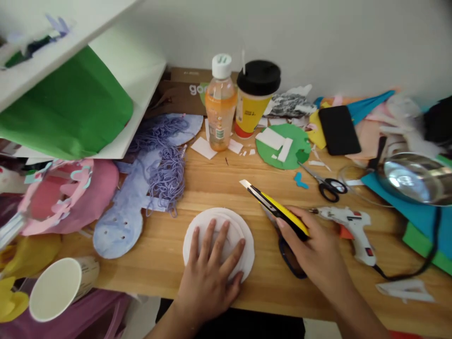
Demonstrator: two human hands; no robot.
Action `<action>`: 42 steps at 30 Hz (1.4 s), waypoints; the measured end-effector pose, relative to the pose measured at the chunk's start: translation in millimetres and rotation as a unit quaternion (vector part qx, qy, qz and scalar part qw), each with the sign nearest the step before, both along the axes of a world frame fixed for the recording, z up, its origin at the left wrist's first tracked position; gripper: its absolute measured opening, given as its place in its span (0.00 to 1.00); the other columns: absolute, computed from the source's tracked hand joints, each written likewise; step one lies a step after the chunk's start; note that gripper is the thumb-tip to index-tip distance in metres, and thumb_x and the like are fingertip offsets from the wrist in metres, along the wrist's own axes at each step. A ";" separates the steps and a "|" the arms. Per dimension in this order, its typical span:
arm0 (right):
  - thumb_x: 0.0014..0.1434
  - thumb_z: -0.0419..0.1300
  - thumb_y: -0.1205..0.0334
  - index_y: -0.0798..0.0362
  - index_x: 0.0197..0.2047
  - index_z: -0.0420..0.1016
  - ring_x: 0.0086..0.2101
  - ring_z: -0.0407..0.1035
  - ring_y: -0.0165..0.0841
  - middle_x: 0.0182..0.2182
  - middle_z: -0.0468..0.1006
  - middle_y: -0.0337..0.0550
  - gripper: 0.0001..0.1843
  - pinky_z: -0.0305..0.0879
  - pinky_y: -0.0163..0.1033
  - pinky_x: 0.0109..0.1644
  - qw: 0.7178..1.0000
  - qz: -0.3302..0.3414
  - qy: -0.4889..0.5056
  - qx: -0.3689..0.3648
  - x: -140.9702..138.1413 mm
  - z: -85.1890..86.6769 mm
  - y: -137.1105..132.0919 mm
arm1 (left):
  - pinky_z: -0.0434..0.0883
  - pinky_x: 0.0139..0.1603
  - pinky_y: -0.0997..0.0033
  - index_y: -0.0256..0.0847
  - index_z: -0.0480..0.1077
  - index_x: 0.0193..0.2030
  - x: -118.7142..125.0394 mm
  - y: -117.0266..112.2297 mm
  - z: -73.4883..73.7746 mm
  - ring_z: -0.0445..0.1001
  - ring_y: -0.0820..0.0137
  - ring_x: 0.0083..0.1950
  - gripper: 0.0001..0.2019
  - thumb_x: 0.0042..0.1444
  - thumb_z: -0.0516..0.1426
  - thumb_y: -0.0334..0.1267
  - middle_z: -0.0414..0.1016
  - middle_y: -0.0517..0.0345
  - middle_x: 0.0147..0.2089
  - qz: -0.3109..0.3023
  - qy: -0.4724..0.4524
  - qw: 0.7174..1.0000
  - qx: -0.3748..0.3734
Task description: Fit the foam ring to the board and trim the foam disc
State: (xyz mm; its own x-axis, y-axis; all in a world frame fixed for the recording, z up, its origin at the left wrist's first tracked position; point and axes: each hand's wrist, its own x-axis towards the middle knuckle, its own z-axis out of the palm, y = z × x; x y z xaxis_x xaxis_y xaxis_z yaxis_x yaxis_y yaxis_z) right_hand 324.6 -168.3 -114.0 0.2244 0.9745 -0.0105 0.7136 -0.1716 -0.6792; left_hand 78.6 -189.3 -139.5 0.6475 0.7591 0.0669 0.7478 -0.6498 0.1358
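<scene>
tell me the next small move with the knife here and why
Probably bring the knife down to the white discs: the right hand holds it with the blade out, off to the side, while the left hand lies flat on the stack.

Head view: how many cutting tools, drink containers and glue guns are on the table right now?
Cutting tools: 2 – utility knife in the right hand, scissors
Drink containers: 3 – bottle, lidded cup, paper cup
Glue guns: 1 – glue gun
Total: 6
</scene>
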 end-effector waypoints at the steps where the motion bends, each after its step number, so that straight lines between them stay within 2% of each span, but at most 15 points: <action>1: 0.68 0.56 0.52 0.47 0.56 0.72 0.42 0.78 0.43 0.44 0.82 0.49 0.16 0.77 0.46 0.44 0.999 0.014 -0.032 0.022 -5.7 -4.0 6.8 | 0.47 0.72 0.35 0.54 0.53 0.76 0.1 -0.2 -0.4 0.49 0.41 0.77 0.36 0.63 0.55 0.55 0.55 0.47 0.76 0.000 -0.002 1.000 0.011; 4: 0.69 0.49 0.65 0.49 0.68 0.63 0.44 0.74 0.49 0.44 0.79 0.56 0.26 0.74 0.53 0.47 0.973 0.122 -0.187 0.060 -29.7 -17.4 27.9 | 0.46 0.73 0.37 0.55 0.54 0.76 1.2 -1.0 -3.7 0.51 0.43 0.76 0.35 0.63 0.55 0.56 0.56 0.48 0.76 0.006 -0.010 0.999 0.047; 6: 0.68 0.49 0.68 0.50 0.71 0.61 0.43 0.73 0.50 0.44 0.78 0.57 0.29 0.73 0.55 0.45 0.950 0.150 -0.269 0.055 -45.4 -24.1 37.7 | 0.46 0.73 0.38 0.55 0.55 0.75 2.0 -1.9 -6.4 0.52 0.43 0.76 0.35 0.63 0.54 0.57 0.56 0.48 0.76 0.010 -0.016 0.998 0.068; 9: 0.69 0.50 0.65 0.50 0.69 0.64 0.46 0.72 0.51 0.49 0.77 0.59 0.26 0.72 0.55 0.47 0.934 0.189 -0.298 0.061 -57.4 -24.3 41.1 | 0.45 0.73 0.38 0.55 0.55 0.75 2.0 -4.3 -8.7 0.51 0.44 0.76 0.33 0.65 0.53 0.57 0.55 0.49 0.77 0.009 -0.012 0.996 0.084; 12: 0.70 0.50 0.66 0.50 0.66 0.68 0.50 0.71 0.48 0.52 0.77 0.55 0.23 0.72 0.52 0.51 0.932 0.216 -0.279 0.081 -48.1 -12.8 37.4 | 0.47 0.73 0.38 0.55 0.57 0.75 1.0 -7.3 -9.3 0.51 0.44 0.76 0.31 0.66 0.52 0.54 0.54 0.49 0.77 0.006 -0.008 0.996 0.084; 17: 0.65 0.48 0.74 0.59 0.54 0.75 0.49 0.73 0.46 0.49 0.80 0.57 0.20 0.70 0.49 0.54 0.952 0.100 -0.270 0.106 15.0 30.4 30.6 | 0.49 0.72 0.37 0.55 0.59 0.73 -0.4 -9.3 -9.7 0.52 0.44 0.76 0.29 0.66 0.52 0.54 0.55 0.49 0.77 0.013 -0.021 0.997 0.079; 20: 0.67 0.50 0.65 0.53 0.51 0.77 0.44 0.76 0.44 0.46 0.82 0.53 0.17 0.72 0.47 0.49 0.963 0.015 -0.212 0.165 53.6 73.9 15.3 | 0.52 0.70 0.38 0.58 0.60 0.72 -4.7 -5.7 -8.7 0.55 0.45 0.75 0.30 0.65 0.53 0.56 0.58 0.50 0.76 0.009 -0.025 0.997 0.071; 23: 0.67 0.53 0.56 0.49 0.52 0.78 0.39 0.78 0.42 0.43 0.84 0.49 0.16 0.74 0.44 0.41 0.966 -0.033 -0.128 0.223 56.9 112.9 -15.5 | 0.56 0.69 0.41 0.63 0.61 0.71 -12.1 -0.1 -7.6 0.58 0.47 0.73 0.29 0.64 0.55 0.57 0.60 0.53 0.75 -0.012 -0.027 0.997 0.068; 25: 0.68 0.53 0.53 0.47 0.52 0.77 0.38 0.78 0.41 0.42 0.84 0.47 0.16 0.76 0.44 0.39 0.971 -0.013 -0.065 0.231 33.0 119.9 -44.6 | 0.58 0.69 0.43 0.66 0.61 0.71 -16.8 2.5 -8.2 0.59 0.50 0.73 0.26 0.66 0.55 0.54 0.60 0.57 0.75 -0.018 -0.028 0.997 0.068; 26: 0.68 0.53 0.53 0.46 0.53 0.76 0.38 0.79 0.41 0.42 0.84 0.46 0.16 0.77 0.44 0.41 0.972 0.006 -0.036 0.231 14.3 115.1 -61.1 | 0.58 0.69 0.44 0.67 0.60 0.70 -18.7 3.2 -9.1 0.60 0.52 0.73 0.25 0.67 0.54 0.52 0.60 0.58 0.75 -0.017 -0.028 0.997 0.068; 28: 0.69 0.51 0.57 0.43 0.51 0.76 0.39 0.79 0.41 0.40 0.83 0.45 0.14 0.78 0.45 0.43 0.969 0.092 0.006 0.230 -30.6 88.9 -94.3 | 0.58 0.69 0.42 0.69 0.59 0.70 -21.2 3.3 -12.5 0.60 0.53 0.73 0.24 0.69 0.53 0.50 0.59 0.59 0.75 -0.012 -0.027 0.997 0.070; 31: 0.66 0.52 0.66 0.37 0.59 0.71 0.47 0.77 0.44 0.47 0.81 0.46 0.22 0.79 0.51 0.50 0.938 0.242 0.006 0.249 -92.3 25.6 -130.1 | 0.55 0.70 0.38 0.70 0.57 0.71 -22.8 1.6 -18.7 0.59 0.53 0.74 0.24 0.69 0.51 0.52 0.59 0.60 0.75 -0.018 -0.020 0.996 0.087; 33: 0.65 0.51 0.69 0.35 0.65 0.66 0.51 0.76 0.47 0.52 0.79 0.50 0.29 0.78 0.57 0.52 0.930 0.234 -0.023 0.284 -114.9 -14.1 -135.2 | 0.55 0.71 0.40 0.68 0.57 0.72 -23.2 0.1 -21.5 0.60 0.54 0.73 0.25 0.69 0.52 0.53 0.59 0.59 0.75 -0.026 -0.017 0.994 0.102; 36: 0.66 0.51 0.68 0.40 0.67 0.65 0.55 0.74 0.53 0.55 0.77 0.55 0.28 0.76 0.64 0.54 0.932 0.162 -0.073 0.315 -118.9 -49.1 -120.1 | 0.55 0.72 0.42 0.63 0.58 0.72 -23.3 -2.3 -22.2 0.60 0.54 0.73 0.26 0.69 0.52 0.52 0.60 0.56 0.75 -0.024 -0.025 0.995 0.098; 42: 0.71 0.48 0.67 0.45 0.68 0.68 0.58 0.73 0.47 0.59 0.76 0.54 0.25 0.75 0.56 0.58 0.944 0.180 -0.071 0.267 -96.0 -67.0 -100.1 | 0.53 0.73 0.40 0.63 0.60 0.71 -22.2 -3.3 -22.1 0.58 0.55 0.74 0.23 0.71 0.48 0.51 0.60 0.58 0.75 -0.014 -0.053 0.996 0.072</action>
State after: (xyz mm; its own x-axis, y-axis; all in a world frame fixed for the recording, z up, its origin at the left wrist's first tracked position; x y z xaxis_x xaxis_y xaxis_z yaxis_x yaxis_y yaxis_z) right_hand 228.6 -268.4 -181.0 -0.1614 0.8451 0.5097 0.7509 0.4403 -0.4923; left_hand 56.4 -192.6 -161.6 0.6518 0.7185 0.2429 0.7158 -0.6886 0.1159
